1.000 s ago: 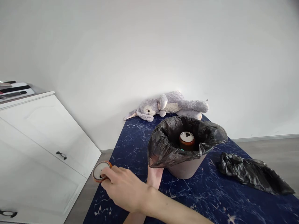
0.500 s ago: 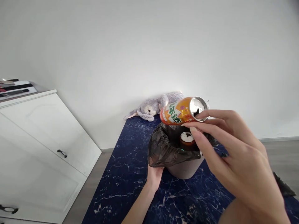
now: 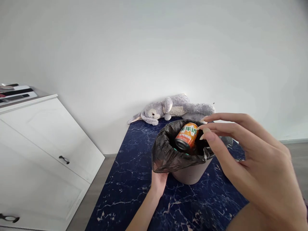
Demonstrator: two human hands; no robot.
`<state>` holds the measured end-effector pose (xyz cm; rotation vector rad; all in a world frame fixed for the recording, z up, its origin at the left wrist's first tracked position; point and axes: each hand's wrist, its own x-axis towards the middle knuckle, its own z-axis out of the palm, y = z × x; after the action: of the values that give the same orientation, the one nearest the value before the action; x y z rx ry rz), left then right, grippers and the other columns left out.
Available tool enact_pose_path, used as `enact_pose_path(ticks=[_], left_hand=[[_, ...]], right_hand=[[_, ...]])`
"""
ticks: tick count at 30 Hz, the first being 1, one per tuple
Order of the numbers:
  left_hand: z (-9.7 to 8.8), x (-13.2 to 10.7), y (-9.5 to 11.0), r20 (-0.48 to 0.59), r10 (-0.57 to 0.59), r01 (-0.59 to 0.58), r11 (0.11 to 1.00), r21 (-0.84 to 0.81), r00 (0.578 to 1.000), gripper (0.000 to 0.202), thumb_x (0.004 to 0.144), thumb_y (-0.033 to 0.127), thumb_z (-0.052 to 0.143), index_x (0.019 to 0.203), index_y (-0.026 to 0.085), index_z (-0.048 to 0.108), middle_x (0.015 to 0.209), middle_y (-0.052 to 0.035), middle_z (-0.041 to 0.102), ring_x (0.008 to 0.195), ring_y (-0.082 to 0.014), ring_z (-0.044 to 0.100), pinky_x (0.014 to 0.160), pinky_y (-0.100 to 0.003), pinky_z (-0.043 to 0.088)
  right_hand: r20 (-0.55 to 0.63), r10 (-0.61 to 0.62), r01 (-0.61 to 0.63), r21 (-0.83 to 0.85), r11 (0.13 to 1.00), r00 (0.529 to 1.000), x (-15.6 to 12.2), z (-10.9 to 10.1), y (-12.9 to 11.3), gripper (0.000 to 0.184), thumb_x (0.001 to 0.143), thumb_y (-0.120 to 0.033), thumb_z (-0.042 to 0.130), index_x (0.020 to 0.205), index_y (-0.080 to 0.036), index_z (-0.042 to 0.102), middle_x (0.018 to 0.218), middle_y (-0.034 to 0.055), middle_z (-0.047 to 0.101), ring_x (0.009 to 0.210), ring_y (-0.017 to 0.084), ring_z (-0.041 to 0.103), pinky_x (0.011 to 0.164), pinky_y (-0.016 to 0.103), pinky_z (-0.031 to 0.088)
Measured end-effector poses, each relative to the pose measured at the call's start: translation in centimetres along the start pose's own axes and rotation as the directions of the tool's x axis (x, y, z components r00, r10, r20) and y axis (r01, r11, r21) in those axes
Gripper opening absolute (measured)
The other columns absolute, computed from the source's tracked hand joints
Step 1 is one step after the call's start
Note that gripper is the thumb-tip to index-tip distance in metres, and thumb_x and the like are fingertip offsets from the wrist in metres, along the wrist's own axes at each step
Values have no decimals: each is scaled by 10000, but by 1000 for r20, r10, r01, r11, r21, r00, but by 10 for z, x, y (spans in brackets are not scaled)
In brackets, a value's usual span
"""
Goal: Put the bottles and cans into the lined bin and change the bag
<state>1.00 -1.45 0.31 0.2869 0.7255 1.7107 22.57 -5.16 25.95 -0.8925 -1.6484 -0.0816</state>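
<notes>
An orange soda can point(image 3: 186, 136) with green and white lettering is tilted in the mouth of a trash bin point(image 3: 190, 173), its base toward me. A black plastic bag point(image 3: 168, 157) lines the bin and folds over its rim. My right hand point(image 3: 250, 157) is at the bin's right side, fingers apart and holding nothing, the fingertips just right of the can. My left hand point(image 3: 159, 181) holds the bin's left side, its fingers partly covered by the bag's overhang. Little else inside the bin can be made out.
The bin stands on a dark blue marbled tabletop point(image 3: 120, 189). A grey plush toy point(image 3: 154, 112) lies behind it against the white wall point(image 3: 154, 48). To the left is a white cabinet point(image 3: 48, 138) with dark handles and some items point(image 3: 16, 93) on top.
My right hand has let go of the orange can and shifted slightly right. The can has dropped from above the rim into the bin's opening. My left hand stays put.
</notes>
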Motion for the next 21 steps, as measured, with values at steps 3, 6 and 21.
enact_pose_path(ticks=[3,6,21], left_hand=[[1,0,0,-15,2,-2,1000,-4,1000,231,846,276,818,1054,187,774,1034,-92,797,999,-258,755,878,-382,608],[1,0,0,-25,2,-2,1000,0,1000,220,863,271,796,1066,189,775,1098,-102,797,982,-247,758,871,-379,612],[-1,-1,1,-29,3,-3,1000,26,1000,197,839,318,822,986,195,776,1052,-90,799,950,-236,759,845,-363,617]], right_hand=[[2,-3,3,20,1000,1000,0,-2,-1,123,1033,-286,614,990,-273,728,1151,7,744,986,166,753,762,301,607],[-6,2,-2,45,999,1000,0,-2,-2,130,1037,-278,604,969,-268,715,1137,3,743,985,156,747,876,312,590],[-107,480,-478,51,877,870,7,10,49,232,964,-490,674,1010,-287,775,1008,26,810,991,240,761,739,353,533]])
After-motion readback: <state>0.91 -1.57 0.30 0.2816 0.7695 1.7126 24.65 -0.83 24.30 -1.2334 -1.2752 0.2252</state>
